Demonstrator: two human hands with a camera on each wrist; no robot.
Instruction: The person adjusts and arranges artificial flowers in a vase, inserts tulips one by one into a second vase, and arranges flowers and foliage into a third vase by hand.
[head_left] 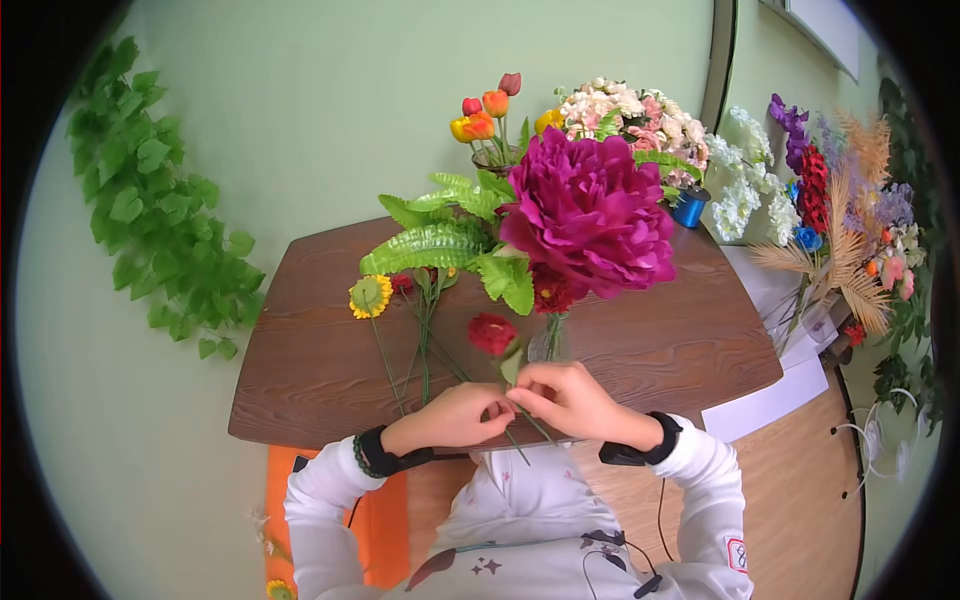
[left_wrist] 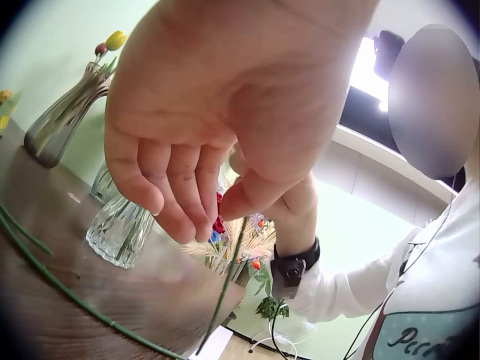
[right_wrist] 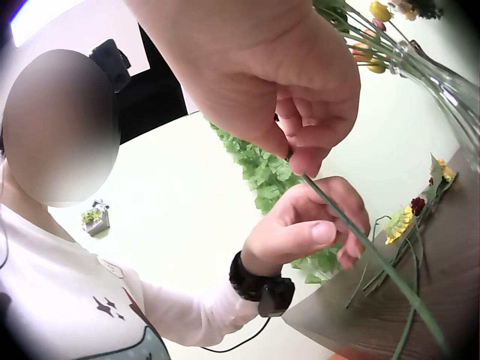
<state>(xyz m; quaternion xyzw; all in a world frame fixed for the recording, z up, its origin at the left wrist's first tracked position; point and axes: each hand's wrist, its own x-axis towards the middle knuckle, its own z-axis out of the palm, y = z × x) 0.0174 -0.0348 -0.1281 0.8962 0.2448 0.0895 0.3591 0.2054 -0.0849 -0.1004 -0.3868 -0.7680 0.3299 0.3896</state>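
Note:
In the head view my right hand (head_left: 570, 395) pinches the green stem of a red flower (head_left: 492, 334) just below its leaf (head_left: 511, 366), above the front edge of the table. Thumb and fingertips meet on that stem (right_wrist: 375, 256) in the right wrist view, where its lower part slants down past my other hand. Close beside it is my left hand (head_left: 455, 415), its fingers loosely bent. The left wrist view shows a gap between the left thumb and fingers, with a thin stem (left_wrist: 225, 289) passing behind the thumb.
A glass vase (left_wrist: 122, 232) stands on the dark wooden table (head_left: 660, 345) under a large purple peony (head_left: 595, 215). Yellow and red flowers with long stems (head_left: 425, 345) lie at left. Tulips (head_left: 482, 125) and pale blossoms (head_left: 625, 110) stand behind, near a blue ribbon spool (head_left: 690, 207).

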